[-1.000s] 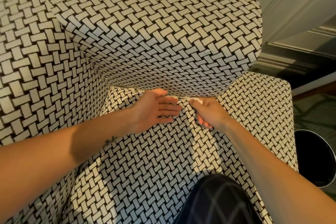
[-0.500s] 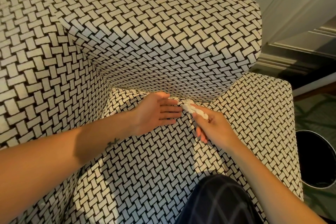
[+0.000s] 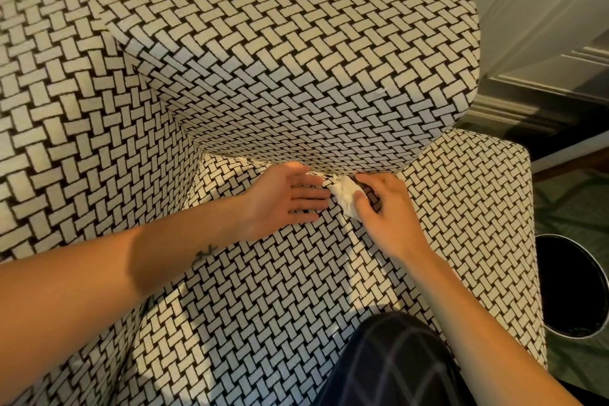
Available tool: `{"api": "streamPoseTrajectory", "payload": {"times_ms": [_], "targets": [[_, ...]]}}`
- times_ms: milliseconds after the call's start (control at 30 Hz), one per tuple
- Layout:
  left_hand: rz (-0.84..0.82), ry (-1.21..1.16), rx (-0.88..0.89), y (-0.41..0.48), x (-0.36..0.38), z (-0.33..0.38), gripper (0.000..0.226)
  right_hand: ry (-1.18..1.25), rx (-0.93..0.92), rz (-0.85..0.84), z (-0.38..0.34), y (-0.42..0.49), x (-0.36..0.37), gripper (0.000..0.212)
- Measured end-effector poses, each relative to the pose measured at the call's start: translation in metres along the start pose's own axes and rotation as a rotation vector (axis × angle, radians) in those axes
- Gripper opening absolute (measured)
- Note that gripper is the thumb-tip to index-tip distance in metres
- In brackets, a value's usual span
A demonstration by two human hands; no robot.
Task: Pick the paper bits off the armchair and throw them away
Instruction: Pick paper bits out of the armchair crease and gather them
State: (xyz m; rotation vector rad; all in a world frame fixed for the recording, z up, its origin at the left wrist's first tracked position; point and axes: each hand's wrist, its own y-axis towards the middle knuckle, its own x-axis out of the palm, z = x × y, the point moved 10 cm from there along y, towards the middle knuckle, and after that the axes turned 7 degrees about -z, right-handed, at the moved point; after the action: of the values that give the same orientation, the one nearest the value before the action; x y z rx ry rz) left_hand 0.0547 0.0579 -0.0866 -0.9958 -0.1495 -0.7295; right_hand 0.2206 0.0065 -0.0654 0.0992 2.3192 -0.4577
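Observation:
The armchair (image 3: 263,290) has black-and-white woven-pattern upholstery and fills most of the view. A crumpled white paper bit (image 3: 344,196) lies at the crease where the seat meets the armrest (image 3: 313,69). My right hand (image 3: 385,217) pinches this paper between thumb and fingers. My left hand (image 3: 283,199) lies palm up on the seat just left of the paper, fingers straight and pointing right. More small white paper shreds (image 3: 250,161) show along the crease left of my left hand.
A round black trash bin (image 3: 573,287) stands on the floor right of the armchair, partly cut by the frame edge. My knee in dark checked fabric (image 3: 389,362) is at the bottom. White door trim (image 3: 534,52) is beyond the armrest.
My right hand has pulled the paper bit out of the crease, lifted it slightly, and now holds it lower against the seat by my left fingertips. My left hand stayed in place.

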Motion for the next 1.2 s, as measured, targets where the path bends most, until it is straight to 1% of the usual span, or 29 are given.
{"api": "streamPoseTrajectory", "payload": {"times_ms": [133, 200, 267, 367, 533, 600, 667, 700, 733, 800, 867, 967, 1100, 1200], "targets": [[0.007, -0.009, -0.001, 0.000, 0.000, -0.001, 0.047, -0.206, -0.077, 0.019, -0.013, 0.006, 0.006, 0.043], [0.009, -0.018, 0.000, 0.000, -0.001, -0.001, 0.048, -0.317, -0.060, 0.027, -0.017, 0.013, 0.011, 0.039], [0.010, -0.030, 0.000, -0.001, -0.001, -0.001, 0.048, -0.361, -0.012, 0.013, -0.016, 0.021, 0.015, 0.045], [0.017, -0.050, -0.005, -0.003, -0.001, 0.000, 0.049, -0.331, 0.052, -0.035, -0.013, 0.033, 0.024, 0.058], [0.020, -0.111, -0.009, -0.004, -0.001, 0.000, 0.051, -0.209, 0.042, -0.090, -0.007, 0.040, 0.026, 0.044], [0.015, -0.125, -0.011, -0.004, -0.001, -0.001, 0.052, -0.157, 0.029, -0.139, -0.002, 0.039, 0.028, 0.043], [0.011, -0.133, -0.013, -0.005, -0.001, -0.001, 0.053, -0.131, 0.006, -0.171, -0.001, 0.038, 0.028, 0.052], [0.013, -0.137, -0.014, -0.005, -0.001, -0.002, 0.053, -0.117, -0.008, -0.178, 0.000, 0.038, 0.029, 0.053], [0.015, -0.138, -0.015, -0.005, 0.000, -0.001, 0.053, -0.096, -0.020, -0.182, 0.002, 0.038, 0.029, 0.049], [0.018, -0.134, -0.022, -0.006, -0.001, -0.001, 0.054, -0.078, -0.073, -0.166, 0.005, 0.037, 0.031, 0.044], [0.023, -0.132, -0.030, -0.005, -0.001, -0.003, 0.054, -0.099, -0.136, -0.144, 0.003, 0.032, 0.030, 0.043], [0.044, -0.124, -0.041, -0.004, -0.004, -0.005, 0.053, -0.137, -0.225, -0.095, -0.005, 0.024, 0.025, 0.036], [0.030, -0.117, -0.056, -0.004, -0.002, -0.006, 0.044, -0.104, -0.244, -0.105, -0.008, 0.011, 0.024, 0.040], [-0.017, -0.119, -0.067, -0.006, 0.004, -0.008, 0.038, -0.053, -0.280, -0.060, -0.014, 0.004, 0.023, 0.038]]}}
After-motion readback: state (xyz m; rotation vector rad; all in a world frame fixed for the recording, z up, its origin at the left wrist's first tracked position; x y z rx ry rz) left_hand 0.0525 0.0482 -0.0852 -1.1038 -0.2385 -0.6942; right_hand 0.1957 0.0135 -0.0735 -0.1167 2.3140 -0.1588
